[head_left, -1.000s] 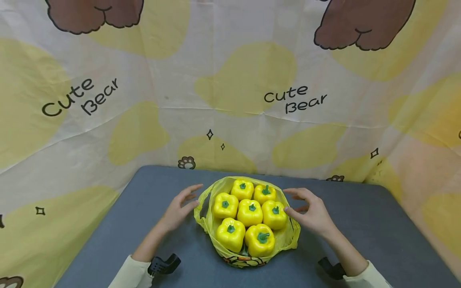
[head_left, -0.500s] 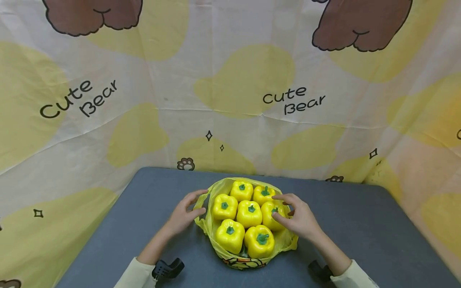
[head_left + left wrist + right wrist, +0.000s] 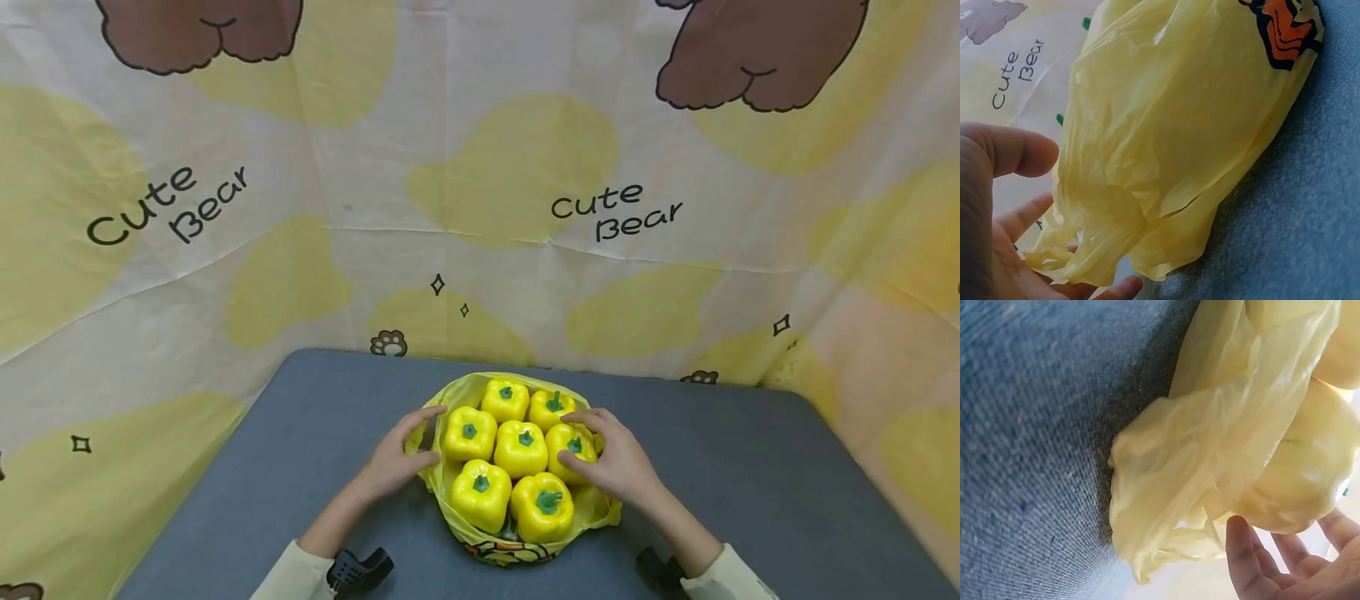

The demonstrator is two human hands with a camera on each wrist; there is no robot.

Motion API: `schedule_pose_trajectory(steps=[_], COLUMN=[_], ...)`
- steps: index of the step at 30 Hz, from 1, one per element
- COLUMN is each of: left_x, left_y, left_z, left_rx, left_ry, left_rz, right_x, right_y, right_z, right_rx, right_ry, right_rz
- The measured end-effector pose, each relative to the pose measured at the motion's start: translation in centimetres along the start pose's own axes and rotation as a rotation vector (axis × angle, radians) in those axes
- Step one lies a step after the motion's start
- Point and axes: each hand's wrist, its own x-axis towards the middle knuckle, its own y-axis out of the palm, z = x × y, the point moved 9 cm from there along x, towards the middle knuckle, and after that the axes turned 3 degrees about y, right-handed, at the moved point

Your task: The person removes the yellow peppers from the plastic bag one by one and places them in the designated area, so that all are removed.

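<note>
Several yellow bell peppers (image 3: 520, 448) with green stems sit in an open yellow plastic bag (image 3: 465, 525) on a grey-blue table. At the bag's left side is my left hand (image 3: 393, 458), thumb and fingers spread apart by a bag handle (image 3: 1110, 231). My right hand (image 3: 618, 462) hovers at the right side, thumb and fingers loosely bent beside the right-hand pepper (image 3: 573, 454). In the right wrist view the fingertips are close against that pepper (image 3: 1310, 462); whether they touch it I cannot tell.
Black straps with cameras (image 3: 360, 571) sit at both wrists. A cloth backdrop (image 3: 480, 167) with bear prints and "Cute Bear" lettering hangs behind the table (image 3: 750, 475). An orange and black print (image 3: 1285, 31) shows on the bag.
Both hands have moved inward. My left hand has shifted right over the bag's left edge, and my right hand has shifted left over the right-hand pepper. The peppers look unmoved.
</note>
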Motion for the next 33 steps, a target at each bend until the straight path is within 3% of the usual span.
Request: schedule_pose_trajectory(steps=[4,18,33], left_x=[0.1,0.3,0.1], left_y=[0.4,1.0,1.1], left_z=[0.3,0.6,0.6], left_rx=[-0.019,0.001,0.019], left_ry=[-0.030,-0.050,-0.075], left_rz=[0.002,0.013,0.009], right_x=[0.1,0.2,0.0], right_y=[0.3,0.8,-1.4], right_z=[-0.2,-0.4,1.1], right_rx=[-0.008,-0.010,0.017], right_ry=[0.024,0.085,-0.005], right_rz=[0.017,0.064,-0.005])
